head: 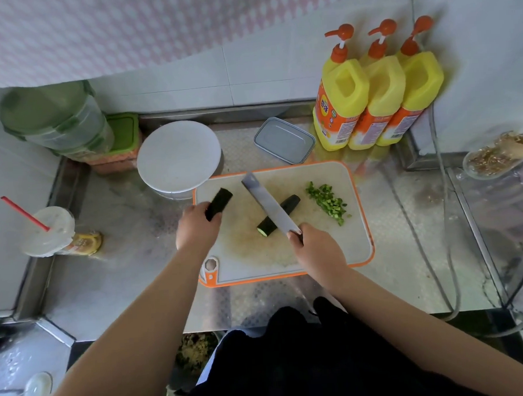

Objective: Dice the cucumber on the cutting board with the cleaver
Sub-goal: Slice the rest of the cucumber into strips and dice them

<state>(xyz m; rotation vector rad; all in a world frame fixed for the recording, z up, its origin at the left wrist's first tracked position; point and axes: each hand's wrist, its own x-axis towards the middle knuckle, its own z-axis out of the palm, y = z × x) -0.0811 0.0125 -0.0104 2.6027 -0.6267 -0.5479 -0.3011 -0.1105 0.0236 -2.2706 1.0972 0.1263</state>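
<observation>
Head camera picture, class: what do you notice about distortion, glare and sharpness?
Head view: wide-angle bending curves the wall tiles and counter edges; soft glare lies on the steel counter; the cleaver in the right hand and the diced cucumber look slightly soft; edge objects smear.

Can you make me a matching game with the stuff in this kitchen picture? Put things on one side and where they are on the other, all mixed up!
Things:
1. cleaver
2. cucumber piece
3. chopped bits
4. yellow bottles

Places:
A. in a little pile on the right side of the cutting board
B. standing in a row by the back wall
C. held in the right hand
D. held in the left hand

Pairs: 1-C, 2-D, 3-A, 4-B
</observation>
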